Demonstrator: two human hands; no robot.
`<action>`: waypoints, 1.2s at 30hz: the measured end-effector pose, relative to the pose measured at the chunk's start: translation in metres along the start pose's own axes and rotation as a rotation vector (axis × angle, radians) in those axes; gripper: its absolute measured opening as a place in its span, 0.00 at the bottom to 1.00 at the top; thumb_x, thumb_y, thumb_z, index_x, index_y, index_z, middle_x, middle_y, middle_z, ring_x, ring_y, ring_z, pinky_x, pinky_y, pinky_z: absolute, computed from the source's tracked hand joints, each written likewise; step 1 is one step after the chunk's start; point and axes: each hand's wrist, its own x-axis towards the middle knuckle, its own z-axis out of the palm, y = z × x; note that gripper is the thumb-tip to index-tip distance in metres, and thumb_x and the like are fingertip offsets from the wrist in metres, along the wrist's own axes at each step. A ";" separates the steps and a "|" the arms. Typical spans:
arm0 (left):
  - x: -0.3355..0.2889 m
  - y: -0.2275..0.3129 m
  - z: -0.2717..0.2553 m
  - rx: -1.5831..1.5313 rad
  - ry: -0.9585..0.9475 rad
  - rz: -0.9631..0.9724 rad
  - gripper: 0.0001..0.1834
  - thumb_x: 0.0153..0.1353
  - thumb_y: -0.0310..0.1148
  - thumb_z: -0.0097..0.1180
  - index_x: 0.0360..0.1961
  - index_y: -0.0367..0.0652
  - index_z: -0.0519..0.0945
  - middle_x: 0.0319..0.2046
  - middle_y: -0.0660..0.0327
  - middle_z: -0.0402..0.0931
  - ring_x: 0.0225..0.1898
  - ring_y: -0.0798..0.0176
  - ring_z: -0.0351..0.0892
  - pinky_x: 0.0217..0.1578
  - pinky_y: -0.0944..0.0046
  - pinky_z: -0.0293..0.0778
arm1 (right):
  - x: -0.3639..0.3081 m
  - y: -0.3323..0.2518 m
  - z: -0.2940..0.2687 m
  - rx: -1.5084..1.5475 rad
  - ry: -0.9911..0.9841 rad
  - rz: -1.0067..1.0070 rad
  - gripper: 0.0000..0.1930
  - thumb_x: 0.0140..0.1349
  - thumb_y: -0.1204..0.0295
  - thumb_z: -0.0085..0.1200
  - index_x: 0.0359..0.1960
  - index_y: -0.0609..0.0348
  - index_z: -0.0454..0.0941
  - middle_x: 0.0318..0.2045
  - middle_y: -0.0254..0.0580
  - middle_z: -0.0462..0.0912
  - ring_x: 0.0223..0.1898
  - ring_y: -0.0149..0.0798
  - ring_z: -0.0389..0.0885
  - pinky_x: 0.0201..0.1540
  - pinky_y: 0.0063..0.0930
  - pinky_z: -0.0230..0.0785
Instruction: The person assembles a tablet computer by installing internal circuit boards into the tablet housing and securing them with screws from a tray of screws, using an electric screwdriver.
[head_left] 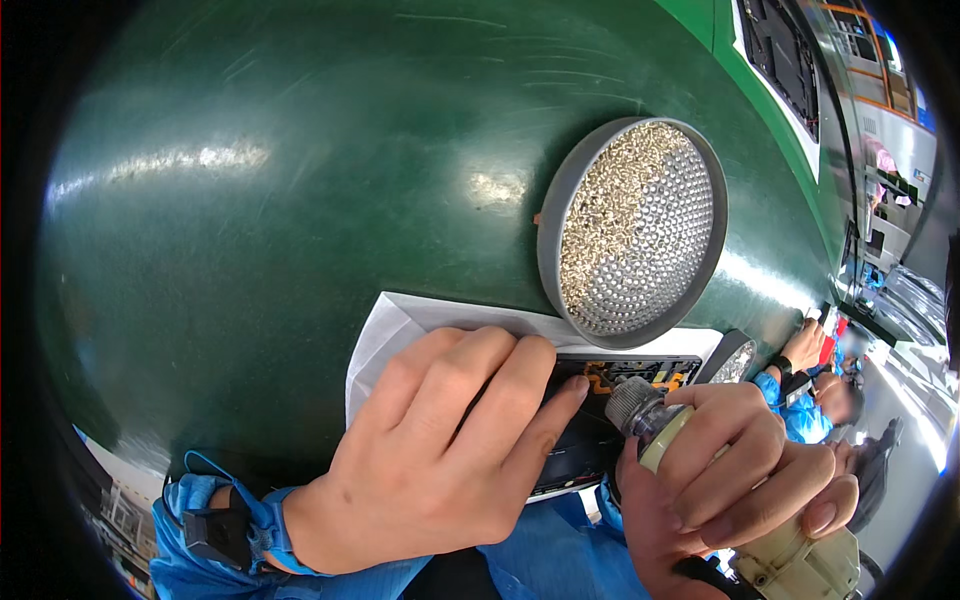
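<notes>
The right hand wraps its grip around a cream plastic tool, above a flat black rectangular device on white paper on the green counter. The left hand rests on the device; whether its grip pinches, I cannot tell.

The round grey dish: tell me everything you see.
The dish is shallow and dark grey, with a raised rim, and looks like plastic. It stands open side up on the green table, its near edge overlapping the white sheet. Small gold-coloured metal pieces, probably screws, cover its left and upper part; elsewhere its inside shows rows of round silvery spots, raised or hollow, I cannot tell. An orange bit shows at its left. Neither the left hand nor the right hand touches it.
</notes>
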 end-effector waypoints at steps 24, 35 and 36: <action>-0.022 0.029 -0.052 0.324 -0.003 -0.175 0.33 0.51 0.18 0.64 0.62 0.40 0.80 0.59 0.44 0.67 0.55 0.38 0.70 0.53 0.46 0.73 | -0.002 -0.018 -0.003 0.031 0.179 -0.029 0.44 0.57 0.42 0.72 0.62 0.54 0.60 0.39 0.34 0.70 0.33 0.33 0.72 0.35 0.32 0.64; -0.048 0.032 -0.049 -0.004 -0.043 -0.481 0.33 0.54 0.20 0.71 0.62 0.35 0.71 0.31 0.50 0.81 0.32 0.48 0.84 0.33 0.54 0.78 | -0.106 -0.121 -0.029 -1.148 0.087 0.898 0.19 0.70 0.66 0.59 0.51 0.71 0.70 0.40 0.59 0.77 0.41 0.60 0.79 0.46 0.47 0.73; -0.048 0.028 -0.048 0.058 -0.056 -0.454 0.33 0.54 0.19 0.72 0.61 0.35 0.73 0.27 0.53 0.81 0.28 0.54 0.84 0.31 0.58 0.78 | -0.115 -0.125 -0.032 -1.324 0.000 0.910 0.20 0.69 0.65 0.60 0.51 0.71 0.71 0.41 0.60 0.79 0.40 0.62 0.81 0.43 0.51 0.74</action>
